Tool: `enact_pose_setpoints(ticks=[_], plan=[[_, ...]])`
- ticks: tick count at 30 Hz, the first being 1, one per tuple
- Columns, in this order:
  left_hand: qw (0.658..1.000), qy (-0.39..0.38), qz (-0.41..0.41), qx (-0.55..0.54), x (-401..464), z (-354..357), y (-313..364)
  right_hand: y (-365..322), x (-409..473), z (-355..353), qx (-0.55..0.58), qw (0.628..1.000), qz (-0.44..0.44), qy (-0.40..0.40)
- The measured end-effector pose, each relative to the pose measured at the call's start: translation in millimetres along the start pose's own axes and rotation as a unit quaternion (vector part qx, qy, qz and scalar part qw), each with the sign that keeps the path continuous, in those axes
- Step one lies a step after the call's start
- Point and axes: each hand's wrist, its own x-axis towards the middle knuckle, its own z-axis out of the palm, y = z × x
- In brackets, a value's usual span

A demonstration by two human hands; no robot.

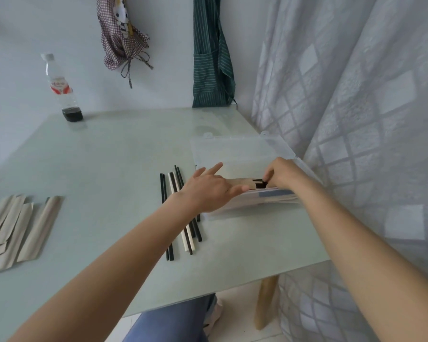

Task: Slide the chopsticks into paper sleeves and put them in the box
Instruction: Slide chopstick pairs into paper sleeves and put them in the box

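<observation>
Loose chopsticks [181,211], black and white, lie on the table [104,169] just left of the clear box [235,154], partly under the left forearm. Empty sleeves [17,228] sit well apart at the left edge. Over the box, the left hand [208,191] rests straight fingers on a sleeved pair [245,185] while the right hand [282,175] pinches its black exposed ends. A bottle [61,90] stands at the far side.

A pale green glass-topped table [114,154] on a wooden leg [266,302] stands against a white wall [22,45]. Two aprons, checked [120,38] and green-striped [209,58], hang there. A sheer patterned curtain [356,95] fills the right. The floor [235,327] is light tile.
</observation>
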Motion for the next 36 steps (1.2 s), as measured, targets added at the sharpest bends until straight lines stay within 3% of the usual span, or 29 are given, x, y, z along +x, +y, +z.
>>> enact_pose_setpoints(ticks=[3, 6, 9, 11, 17, 25, 33, 36], plan=[[1.0, 0.014, 0.004, -0.019, -3, 0, -2, -13, -8, 6, 0.013, 0.999, -0.026, 0.029], [0.99, 0.119, -0.004, -0.081, -12, -5, -9, -31, -21, 10, 0.035, 0.992, -0.081, 0.088], [0.958, 0.24, -0.067, -0.144, -28, -6, -27, -61, -40, 16, 0.084, 0.978, -0.138, 0.133], [0.941, 0.261, -0.138, -0.168, -39, -1, -44, -83, -55, 25, 0.103, 0.963, -0.191, 0.157], [0.937, 0.136, -0.275, -0.168, -70, 35, -85, -136, -93, 76, 0.067, 0.94, -0.316, 0.114], [0.923, 0.04, -0.329, -0.198, -79, 51, -100, -138, -87, 128, -0.049, 0.978, -0.191, -0.062], [0.916, 0.028, -0.328, -0.231, -76, 58, -103, -142, -82, 132, -0.027, 0.983, -0.16, -0.091], [0.914, 0.065, -0.327, -0.229, -80, 57, -105, -142, -83, 135, -0.023, 0.983, -0.157, -0.092]])
